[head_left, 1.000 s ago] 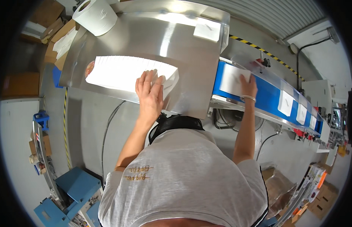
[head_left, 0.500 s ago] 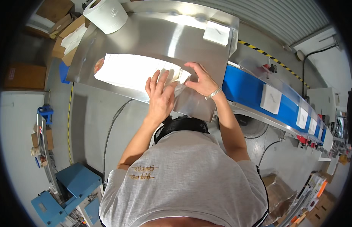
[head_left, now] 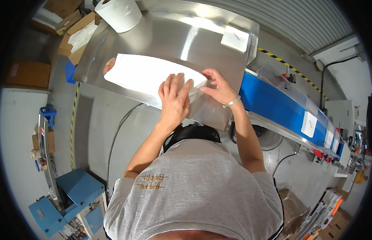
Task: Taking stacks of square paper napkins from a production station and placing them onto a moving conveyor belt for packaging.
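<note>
A long row of flat white packets (head_left: 142,74), stood close together, curves across the metal table in front of me. My left hand (head_left: 174,98) lies on the near side of the row toward its right end, fingers stretched out and resting on the packets. At that right end, my right hand (head_left: 220,89), with a silvery bangle at the wrist, has its thumb and fingers curved round the edges of the end packet (head_left: 202,85). A round reddish-brown object (head_left: 109,66) sits against the row's left end, partly hidden by it.
A large white roll (head_left: 120,16) stands at the table's back left, near an open carton (head_left: 80,38). One white packet (head_left: 235,39) lies at the back right corner. Right of the metal table (head_left: 166,34), a blue conveyor belt (head_left: 270,98) carries several white packets and has a clear guard.
White packets on the conveyor have moved farther away to the right. My hands stay at the row's right end, the left still lying on it. The whole view has shifted slightly.
</note>
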`<state>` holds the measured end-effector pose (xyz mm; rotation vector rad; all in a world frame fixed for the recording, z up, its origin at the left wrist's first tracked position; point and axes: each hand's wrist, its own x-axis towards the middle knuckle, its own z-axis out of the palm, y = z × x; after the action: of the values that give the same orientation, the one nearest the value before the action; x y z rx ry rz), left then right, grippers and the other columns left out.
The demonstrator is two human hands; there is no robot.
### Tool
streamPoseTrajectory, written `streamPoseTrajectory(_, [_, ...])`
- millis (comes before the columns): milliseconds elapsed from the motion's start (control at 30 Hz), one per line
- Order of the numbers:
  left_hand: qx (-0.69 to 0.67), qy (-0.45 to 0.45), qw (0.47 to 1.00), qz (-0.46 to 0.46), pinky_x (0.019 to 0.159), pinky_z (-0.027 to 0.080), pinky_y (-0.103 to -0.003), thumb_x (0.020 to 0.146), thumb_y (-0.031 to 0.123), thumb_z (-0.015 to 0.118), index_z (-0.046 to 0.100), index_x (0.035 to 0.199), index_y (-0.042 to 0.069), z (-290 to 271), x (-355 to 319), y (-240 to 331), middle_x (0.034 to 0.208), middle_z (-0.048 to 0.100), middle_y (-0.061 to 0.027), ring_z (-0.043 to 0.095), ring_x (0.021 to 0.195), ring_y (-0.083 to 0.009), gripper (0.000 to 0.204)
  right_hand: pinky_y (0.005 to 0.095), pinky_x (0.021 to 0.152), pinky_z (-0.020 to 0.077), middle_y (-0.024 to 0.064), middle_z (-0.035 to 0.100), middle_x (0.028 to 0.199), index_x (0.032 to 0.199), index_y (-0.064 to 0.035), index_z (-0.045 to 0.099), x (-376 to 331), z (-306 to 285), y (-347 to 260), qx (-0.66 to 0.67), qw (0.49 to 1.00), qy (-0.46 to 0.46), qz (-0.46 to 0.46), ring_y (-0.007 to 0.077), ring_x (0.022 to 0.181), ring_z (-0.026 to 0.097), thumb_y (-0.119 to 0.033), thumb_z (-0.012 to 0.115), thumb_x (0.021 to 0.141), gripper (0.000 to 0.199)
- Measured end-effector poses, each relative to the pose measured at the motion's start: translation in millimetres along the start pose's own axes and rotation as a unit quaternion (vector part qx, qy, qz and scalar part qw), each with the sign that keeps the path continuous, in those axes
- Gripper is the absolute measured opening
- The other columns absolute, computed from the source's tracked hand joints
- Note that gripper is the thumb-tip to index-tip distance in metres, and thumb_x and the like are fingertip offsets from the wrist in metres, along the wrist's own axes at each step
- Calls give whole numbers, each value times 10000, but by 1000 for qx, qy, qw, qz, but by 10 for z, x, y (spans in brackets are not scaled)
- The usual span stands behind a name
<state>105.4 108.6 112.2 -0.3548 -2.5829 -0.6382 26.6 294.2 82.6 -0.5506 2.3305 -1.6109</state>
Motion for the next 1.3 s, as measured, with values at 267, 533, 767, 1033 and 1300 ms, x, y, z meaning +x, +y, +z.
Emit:
streamPoseTrajectory(267, [15, 4, 1000, 19, 1006, 274, -532, 712, -53, 583, 601, 1157, 92, 49, -61, -63, 1324, 437, -155, 373, 1233, -379, 468, 333, 894, 441, 69, 563, 1183, 1225, -84, 484, -26, 7, 43, 19, 1000, 3, -7, 183, 1074, 538, -137, 732, 751, 538])
streamPoseTrajectory(533, [20, -8, 999, 38, 1018, 240, -550, 698, -35, 605, 658, 1062, 132, 16, -79, -20, 1323, 444, -152, 356, 1257, -377, 404, 327, 889, 445, 66, 565, 1138, 1188, -76, 507, -27, -2, 129, 95, 994, -47, -6, 195, 1048, 539, -117, 730, 738, 504])
streamPoseTrajectory(767, [-23, 9, 1000, -3, 1011, 257, -504, 766, 117, 680, 622, 1045, 30, -31, 19, -37, 1312, 433, -192, 341, 1250, -405, 298, 261, 814, 470, 26, 572, 1033, 1089, -40, 531, -268, -53, 409, 107, 994, -6, -16, 120, 949, 541, -93, 693, 806, 331])
streamPoseTrajectory(1033, [3, 15, 999, -40, 999, 307, -472, 790, -25, 584, 590, 1143, 43, 12, 60, -107, 1287, 472, -159, 398, 1215, -362, 359, 307, 647, 441, 109, 609, 777, 997, -35, 613, -1031, -1207, 1197, -64, 875, 408, 253, 185, 681, 540, -408, 635, 848, 402])
streamPoseTrajectory(1300, [-42, 16, 998, -45, 1015, 271, -489, 739, -71, 585, 664, 1029, 66, -5, 40, -71, 1276, 495, -144, 391, 1229, -380, 330, 405, 874, 450, 157, 566, 1184, 1223, -54, 518, -859, -1119, 845, -381, 875, 298, -18, 315, 1048, 554, -308, 772, 704, 632])
